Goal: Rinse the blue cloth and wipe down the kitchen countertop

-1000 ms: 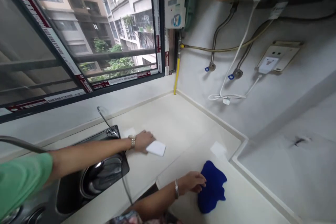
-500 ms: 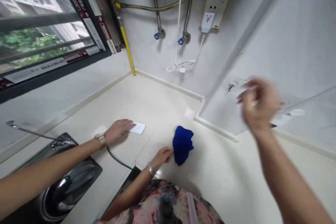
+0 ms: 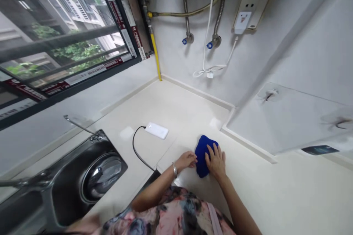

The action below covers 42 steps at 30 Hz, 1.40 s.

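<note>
I see my right hand (image 3: 216, 161) lying flat on a bunched blue cloth (image 3: 203, 151), fingers spread and pressing down on its right half rather than gripping it. The cloth is a soft, rumpled lump of deep blue fabric, roughly oval, sitting on the smooth cream counter (image 3: 264, 191) close to the raised lip where the counter meets a glossy white wall panel (image 3: 289, 121). My left hand (image 3: 187, 159) rests at the cloth's left edge, fingers loosely curled and touching the fabric; I cannot tell whether it pinches any of it. A thin metal bangle (image 3: 174, 170) circles that wrist.

Further back on the counter lies a flat white slab with rounded corners, a power bank (image 3: 157, 130), with a thin black cable (image 3: 136, 147) looping from its end towards the counter's front edge. To the left is a steel sink (image 3: 68, 183), shiny and dark, holding a round domed metal lid (image 3: 103, 176).

On the matt grey wall above hang two ribbed metal hoses (image 3: 185, 3), a white cord (image 3: 208, 25) and a cream socket plate (image 3: 252, 5). A yellow pipe (image 3: 155, 55) runs down the corner beside the dark-framed window (image 3: 63, 44).
</note>
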Each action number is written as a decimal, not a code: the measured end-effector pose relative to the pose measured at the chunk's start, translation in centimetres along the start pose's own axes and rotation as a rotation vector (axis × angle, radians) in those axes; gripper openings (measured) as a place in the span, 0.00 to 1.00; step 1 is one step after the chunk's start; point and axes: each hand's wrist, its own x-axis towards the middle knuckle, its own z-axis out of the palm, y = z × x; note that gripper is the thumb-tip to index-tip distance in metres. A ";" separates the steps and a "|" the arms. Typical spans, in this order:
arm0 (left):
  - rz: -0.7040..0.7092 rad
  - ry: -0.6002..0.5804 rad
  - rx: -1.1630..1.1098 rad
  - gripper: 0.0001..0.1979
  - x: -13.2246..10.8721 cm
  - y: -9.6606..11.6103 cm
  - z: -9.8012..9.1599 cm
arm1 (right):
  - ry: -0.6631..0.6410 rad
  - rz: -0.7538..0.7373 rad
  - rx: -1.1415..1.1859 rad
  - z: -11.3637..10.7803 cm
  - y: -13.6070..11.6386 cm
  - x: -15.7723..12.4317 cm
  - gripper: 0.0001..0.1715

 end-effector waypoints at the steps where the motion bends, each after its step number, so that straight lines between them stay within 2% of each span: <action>1: -0.002 -0.009 -0.029 0.14 1.8 0.6 1.9 | -0.013 0.006 0.002 0.0 0.2 0.0 0.31; 3: 0.070 -0.019 -0.070 0.13 4.5 2.8 4.2 | -0.024 0.026 0.003 0.3 0.5 -0.1 0.33; 4: 0.167 -0.040 -0.089 0.13 5.4 4.6 4.6 | -0.019 0.035 0.005 0.4 0.7 -0.2 0.34; 5: 0.298 -0.065 -0.102 0.15 5.9 6.8 4.7 | -0.007 0.041 0.009 0.6 0.7 -0.4 0.35; 7: 0.643 -0.104 -0.004 0.21 6.0 12.6 4.3 | 0.026 0.040 0.031 1.0 0.8 -0.9 0.36; 9: 0.928 -0.017 0.195 0.25 5.2 19.5 4.0 | 0.072 0.037 0.066 1.3 0.7 -1.5 0.35; 11: 1.146 0.127 0.353 0.29 3.8 26.3 4.2 | 0.135 0.041 0.104 1.6 0.8 -2.1 0.33; 13: 1.295 0.242 0.437 0.33 2.4 32.1 4.9 | 0.202 0.046 0.138 2.2 1.0 -2.6 0.31; 15: 1.376 0.324 0.506 0.36 1.1 36.4 5.7 | 0.263 0.057 0.162 3.0 1.2 -3.0 0.31; 19: 1.435 0.451 0.652 0.38 -0.5 41.6 6.8 | 0.315 0.114 0.153 4.5 1.3 -3.2 0.31; 23: 1.464 0.544 0.737 0.37 -2.1 45.0 7.4 | 0.249 0.140 0.107 4.6 1.3 -2.8 0.30; 26: 1.445 0.592 0.769 0.36 -3.4 46.6 7.6 | 0.220 0.121 0.084 4.2 1.4 -2.7 0.31; 28: 1.454 0.608 0.768 0.32 -4.2 46.7 7.5 | 0.218 0.117 0.073 4.0 1.4 -2.6 0.30; 30: 1.478 0.604 0.743 0.24 -4.4 45.4 7.2 | 0.224 0.126 0.061 4.0 1.3 -2.6 0.31; 33: 1.468 0.537 0.721 0.17 -2.8 40.7 6.5 | 0.240 0.131 0.050 4.2 1.2 -2.6 0.31; 35: 1.416 0.452 0.746 0.16 -0.1 35.7 5.8 | 0.263 0.128 0.044 4.4 1.2 -2.5 0.30; 37: 1.346 0.271 0.829 0.16 3.4 29.3 5.0 | 0.288 0.124 0.033 4.7 1.4 -2.5 0.30; 39: 1.217 0.060 0.934 0.16 7.3 21.9 3.7 | 0.296 0.095 0.018 4.9 1.7 -2.6 0.30; 40: 1.119 -0.008 0.971 0.17 9.2 18.0 3.0 | 0.296 0.076 0.012 4.9 1.9 -2.6 0.30; 42: 0.905 -0.049 1.009 0.18 12.5 10.4 1.0 | 0.290 0.044 0.005 5.0 2.4 -2.5 0.31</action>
